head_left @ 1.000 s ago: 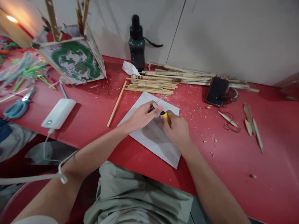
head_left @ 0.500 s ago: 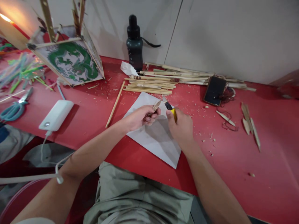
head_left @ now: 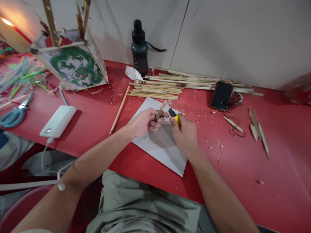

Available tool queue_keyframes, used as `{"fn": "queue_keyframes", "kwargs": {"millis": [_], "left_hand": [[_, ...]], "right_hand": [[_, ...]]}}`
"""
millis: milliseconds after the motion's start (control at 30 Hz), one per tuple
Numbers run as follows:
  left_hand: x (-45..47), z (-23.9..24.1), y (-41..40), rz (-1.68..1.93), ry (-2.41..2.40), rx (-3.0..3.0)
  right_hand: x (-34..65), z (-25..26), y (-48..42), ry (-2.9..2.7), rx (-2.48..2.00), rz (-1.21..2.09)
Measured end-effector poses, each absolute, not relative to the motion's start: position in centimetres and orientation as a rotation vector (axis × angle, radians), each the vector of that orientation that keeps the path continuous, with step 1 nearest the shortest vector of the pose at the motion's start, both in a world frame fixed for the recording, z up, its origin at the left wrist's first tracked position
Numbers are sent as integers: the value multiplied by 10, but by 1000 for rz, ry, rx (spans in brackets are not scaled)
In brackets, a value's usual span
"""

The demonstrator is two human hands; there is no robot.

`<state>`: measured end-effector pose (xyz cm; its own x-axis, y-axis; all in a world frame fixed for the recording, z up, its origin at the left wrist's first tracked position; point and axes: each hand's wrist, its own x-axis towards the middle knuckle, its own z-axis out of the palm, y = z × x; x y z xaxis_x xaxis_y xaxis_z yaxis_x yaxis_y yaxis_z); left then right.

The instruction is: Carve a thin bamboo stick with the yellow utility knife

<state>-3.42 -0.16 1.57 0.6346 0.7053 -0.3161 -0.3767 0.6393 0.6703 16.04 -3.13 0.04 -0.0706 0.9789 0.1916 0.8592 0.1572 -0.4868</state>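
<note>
Head view showed the left hand (head_left: 145,122) pinching a piece of wood (head_left: 160,110) over the paper (head_left: 167,145). Near the paper's right edge, the right hand (head_left: 186,132) wrapped round a yellow-handled knife (head_left: 178,121); sticks (head_left: 155,92) lay just beyond the paper.

The person wears loose, pale grey-green trousers (head_left: 121,204), creased in soft folds. The left hand (head_left: 145,123) and arm (head_left: 97,165) are bare up to a pale sleeve (head_left: 36,231) (only a sliver shows, bottom left); the right hand (head_left: 186,132) and forearm (head_left: 213,181) are bare too.
</note>
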Motion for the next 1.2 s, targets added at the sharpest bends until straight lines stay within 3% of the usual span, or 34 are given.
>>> {"fn": "queue_keyframes", "kwargs": {"millis": [667, 1033, 1200], "left_hand": [[-28, 8, -3, 724, 791, 823], [-23, 9, -13, 782, 1204, 1652], [-22, 14, -19, 778, 1246, 1761]], "right_hand": [[160, 6, -34, -1975, -1771, 396], [155, 7, -36, -2127, -1765, 363], [154, 7, -37, -2133, -1735, 369]]}}
